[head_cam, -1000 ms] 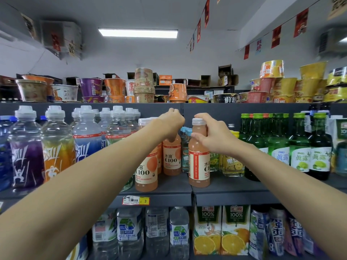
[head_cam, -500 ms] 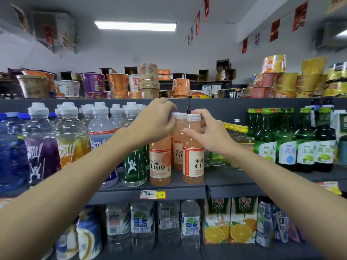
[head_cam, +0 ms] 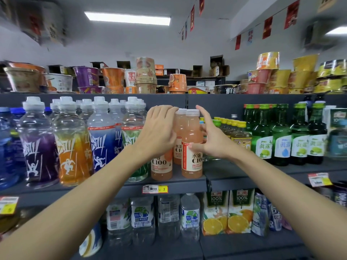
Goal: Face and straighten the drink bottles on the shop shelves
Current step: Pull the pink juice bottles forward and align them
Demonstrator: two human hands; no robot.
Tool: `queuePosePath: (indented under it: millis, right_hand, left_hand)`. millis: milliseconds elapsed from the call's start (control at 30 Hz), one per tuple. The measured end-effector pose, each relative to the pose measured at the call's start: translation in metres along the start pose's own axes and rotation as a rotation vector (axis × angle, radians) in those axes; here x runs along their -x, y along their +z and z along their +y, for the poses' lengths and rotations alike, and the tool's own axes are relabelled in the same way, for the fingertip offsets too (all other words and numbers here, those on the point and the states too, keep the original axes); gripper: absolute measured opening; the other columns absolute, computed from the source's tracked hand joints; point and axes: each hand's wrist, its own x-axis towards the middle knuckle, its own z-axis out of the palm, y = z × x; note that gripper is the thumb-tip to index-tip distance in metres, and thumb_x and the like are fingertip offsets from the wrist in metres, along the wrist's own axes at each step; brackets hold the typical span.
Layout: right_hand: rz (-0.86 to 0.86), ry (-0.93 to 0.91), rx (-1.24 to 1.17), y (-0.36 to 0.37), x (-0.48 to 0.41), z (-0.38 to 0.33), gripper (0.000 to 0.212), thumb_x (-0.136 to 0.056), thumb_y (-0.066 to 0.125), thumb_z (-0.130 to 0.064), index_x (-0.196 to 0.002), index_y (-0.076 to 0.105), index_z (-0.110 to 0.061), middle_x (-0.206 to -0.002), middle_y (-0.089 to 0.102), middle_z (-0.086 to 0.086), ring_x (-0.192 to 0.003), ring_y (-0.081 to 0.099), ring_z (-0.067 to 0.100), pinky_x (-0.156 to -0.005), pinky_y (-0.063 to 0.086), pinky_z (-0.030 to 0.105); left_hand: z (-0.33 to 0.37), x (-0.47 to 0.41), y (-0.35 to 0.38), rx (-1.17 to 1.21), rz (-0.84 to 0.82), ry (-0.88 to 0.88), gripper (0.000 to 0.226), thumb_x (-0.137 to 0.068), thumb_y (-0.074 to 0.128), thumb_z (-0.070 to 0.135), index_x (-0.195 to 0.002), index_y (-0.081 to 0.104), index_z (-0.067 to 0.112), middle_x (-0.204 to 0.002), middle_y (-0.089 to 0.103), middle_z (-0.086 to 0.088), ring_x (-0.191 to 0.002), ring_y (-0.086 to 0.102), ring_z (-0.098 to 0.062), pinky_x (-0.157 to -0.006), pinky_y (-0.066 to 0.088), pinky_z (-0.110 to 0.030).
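Three peach C100 drink bottles stand close together on the middle shelf [head_cam: 187,182]. My left hand [head_cam: 159,132] covers the neck and cap of the front left bottle [head_cam: 161,166], and its fingertips reach the cap of the rear bottle [head_cam: 181,124]. My right hand [head_cam: 212,139] holds the front right bottle [head_cam: 191,160] loosely at the shoulder: thumb on the label's top edge, fingers behind its right side, index finger raised. That bottle's label faces a little to the right.
Tall sports drink bottles [head_cam: 71,143] crowd the shelf to the left. Yellow-capped bottles [head_cam: 236,132] and green soju bottles [head_cam: 281,139] stand to the right. Noodle cups [head_cam: 112,77] fill the top shelf. Below are water bottles [head_cam: 189,216] and orange juice cartons [head_cam: 229,212].
The front right bottle has moved left, close beside the other two. My right hand slid from its cap to its shoulder and its index finger lifted. My left hand stayed over the left bottle's top.
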Motion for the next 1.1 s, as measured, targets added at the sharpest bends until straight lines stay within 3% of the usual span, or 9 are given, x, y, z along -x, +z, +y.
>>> queuePosePath:
  millis: [100, 233, 367, 500, 600, 767, 933, 1100]
  right_hand:
    - [0.022, -0.013, 0.006, 0.0021, -0.0004, 0.0021, 0.117, -0.078, 0.084, -0.021, -0.149, -0.001, -0.059, -0.104, 0.061, -0.022, -0.095, 0.067, 0.003, -0.081, 0.054, 0.026]
    - [0.049, -0.016, 0.039, 0.0050, 0.0002, 0.0002, 0.118, -0.078, 0.084, -0.024, -0.150, -0.003, -0.057, -0.104, 0.058, -0.025, -0.089, 0.066, -0.001, -0.071, 0.049, 0.015]
    - [0.066, -0.026, 0.055, 0.0065, 0.0010, -0.0025, 0.118, -0.079, 0.085, -0.025, -0.150, -0.004, -0.056, -0.119, 0.057, -0.012, -0.095, 0.065, 0.004, -0.071, 0.049, 0.017]
    - [0.073, -0.037, 0.070, 0.0065, 0.0020, -0.0009, 0.118, -0.079, 0.085, -0.026, -0.151, -0.004, -0.055, -0.109, 0.056, -0.020, -0.092, 0.067, 0.003, -0.073, 0.051, 0.020]
    - [0.078, -0.041, 0.079, 0.0073, 0.0002, 0.0002, 0.117, -0.079, 0.085, -0.027, -0.150, -0.004, -0.056, -0.111, 0.058, -0.016, -0.093, 0.068, 0.006, -0.077, 0.053, 0.026]
    - [0.084, -0.039, 0.067, 0.0072, -0.0018, 0.0020, 0.116, -0.078, 0.085, -0.026, -0.148, -0.002, -0.057, -0.116, 0.060, -0.012, -0.092, 0.067, 0.005, -0.074, 0.052, 0.021]
    - [0.076, -0.040, 0.043, 0.0060, -0.0038, 0.0037, 0.114, -0.077, 0.086, -0.022, -0.148, 0.003, -0.057, -0.105, 0.061, -0.017, -0.086, 0.069, -0.002, -0.069, 0.051, 0.014]
    - [0.077, -0.039, 0.046, 0.0064, -0.0031, 0.0020, 0.114, -0.078, 0.085, -0.023, -0.148, 0.001, -0.057, -0.112, 0.058, -0.012, -0.093, 0.068, 0.007, -0.075, 0.053, 0.021]
  left_hand:
    - [0.0017, 0.0017, 0.0028, -0.031, 0.011, -0.002, 0.060, -0.079, 0.055, 0.010, -0.138, 0.047, 0.003, -0.131, 0.051, -0.013, -0.125, 0.044, -0.030, -0.113, 0.027, -0.041]
    - [0.0023, 0.0019, 0.0040, -0.046, 0.027, -0.005, 0.059, -0.077, 0.056, 0.011, -0.135, 0.050, 0.001, -0.129, 0.052, -0.015, -0.123, 0.045, -0.032, -0.111, 0.029, -0.042]
    - [0.0035, 0.0015, 0.0055, -0.056, 0.031, -0.013, 0.058, -0.078, 0.055, 0.012, -0.135, 0.050, 0.001, -0.129, 0.052, -0.015, -0.123, 0.045, -0.032, -0.112, 0.029, -0.043]
    - [0.0035, 0.0014, 0.0072, -0.066, 0.040, -0.011, 0.059, -0.077, 0.056, 0.011, -0.134, 0.051, 0.001, -0.128, 0.053, -0.015, -0.123, 0.046, -0.032, -0.111, 0.029, -0.043]
    - [0.0034, 0.0017, 0.0078, -0.074, 0.043, -0.008, 0.058, -0.077, 0.056, 0.011, -0.134, 0.051, 0.000, -0.127, 0.053, -0.015, -0.122, 0.046, -0.032, -0.111, 0.030, -0.043]
    - [0.0035, 0.0012, 0.0085, -0.068, 0.051, -0.011, 0.058, -0.076, 0.055, 0.013, -0.133, 0.051, 0.001, -0.127, 0.053, -0.015, -0.122, 0.045, -0.032, -0.111, 0.029, -0.042]
    - [0.0037, 0.0021, 0.0101, -0.065, 0.062, -0.006, 0.057, -0.077, 0.052, 0.014, -0.133, 0.051, 0.001, -0.127, 0.052, -0.015, -0.123, 0.044, -0.032, -0.112, 0.028, -0.043]
    - [0.0030, 0.0020, 0.0108, -0.055, 0.073, 0.003, 0.057, -0.077, 0.051, 0.014, -0.132, 0.052, 0.000, -0.126, 0.052, -0.015, -0.122, 0.045, -0.032, -0.111, 0.029, -0.043]
